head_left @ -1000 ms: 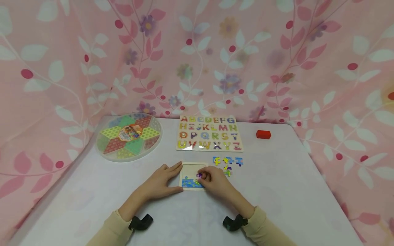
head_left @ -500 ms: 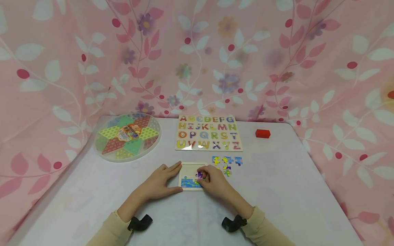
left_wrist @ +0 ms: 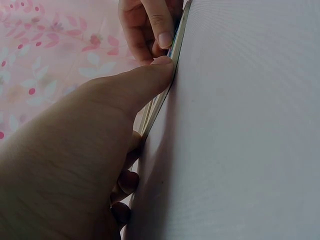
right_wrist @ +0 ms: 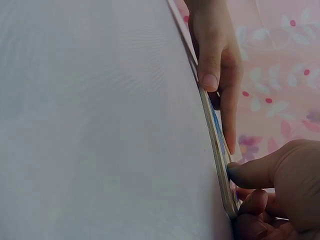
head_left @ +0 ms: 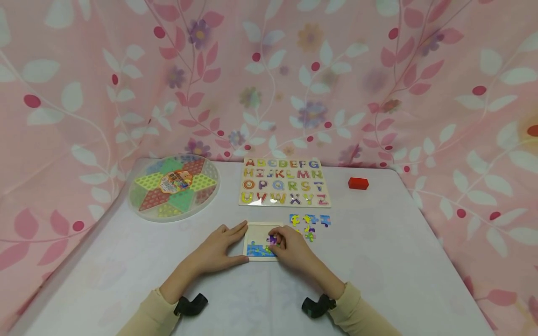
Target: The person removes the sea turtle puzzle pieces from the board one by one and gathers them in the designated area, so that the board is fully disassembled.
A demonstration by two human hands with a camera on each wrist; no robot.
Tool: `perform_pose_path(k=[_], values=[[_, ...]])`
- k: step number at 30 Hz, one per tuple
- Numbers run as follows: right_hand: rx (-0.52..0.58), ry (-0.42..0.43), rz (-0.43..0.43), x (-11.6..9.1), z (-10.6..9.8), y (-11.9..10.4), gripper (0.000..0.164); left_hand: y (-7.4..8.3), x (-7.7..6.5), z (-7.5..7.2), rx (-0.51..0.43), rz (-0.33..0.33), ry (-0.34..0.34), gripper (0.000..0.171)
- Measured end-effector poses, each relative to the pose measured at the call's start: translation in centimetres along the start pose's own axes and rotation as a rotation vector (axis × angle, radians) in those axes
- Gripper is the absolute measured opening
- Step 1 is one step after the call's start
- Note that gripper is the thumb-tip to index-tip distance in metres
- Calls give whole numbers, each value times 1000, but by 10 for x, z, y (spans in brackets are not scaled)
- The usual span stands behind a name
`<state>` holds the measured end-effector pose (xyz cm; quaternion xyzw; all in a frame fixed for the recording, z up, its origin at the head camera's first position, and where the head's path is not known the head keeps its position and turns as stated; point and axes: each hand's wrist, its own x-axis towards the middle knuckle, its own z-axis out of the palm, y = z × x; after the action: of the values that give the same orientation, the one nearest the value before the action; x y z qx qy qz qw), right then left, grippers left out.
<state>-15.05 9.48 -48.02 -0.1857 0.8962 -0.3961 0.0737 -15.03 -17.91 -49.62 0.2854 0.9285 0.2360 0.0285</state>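
Note:
A small wooden puzzle frame (head_left: 245,241) lies on the table, with blue jigsaw pieces (head_left: 257,250) fitted along its near side. My left hand (head_left: 219,249) holds the frame's left side, fingers stretched to its far corner and thumb at its near corner. In the left wrist view the left thumb (left_wrist: 145,80) lies against the frame's edge. Over the frame's right half, my right hand (head_left: 292,246) pinches a purple jigsaw piece (head_left: 272,239) between thumb and fingers, close over the pieces inside. My right fingers cover part of that piece and the frame's right side.
Several loose jigsaw pieces (head_left: 310,219) lie just right of the frame. Behind it is an alphabet board (head_left: 285,182). A round Chinese checkers board (head_left: 174,186) sits at the back left, a red block (head_left: 358,183) at the back right. Floral cloth hangs behind the table.
My right hand has lowered the purple piece slightly within the frame's right part, and more of it shows. My left hand stays in place on the frame.

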Motion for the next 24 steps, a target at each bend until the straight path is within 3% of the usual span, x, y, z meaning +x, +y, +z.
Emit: perform_pose_path(k=[19, 24], values=[[36, 37, 77, 0, 2, 0, 26, -1, -1, 1, 4, -4, -6, 90], [31, 36, 36, -1, 0, 1, 25, -1, 0, 1, -3, -6, -12, 90]])
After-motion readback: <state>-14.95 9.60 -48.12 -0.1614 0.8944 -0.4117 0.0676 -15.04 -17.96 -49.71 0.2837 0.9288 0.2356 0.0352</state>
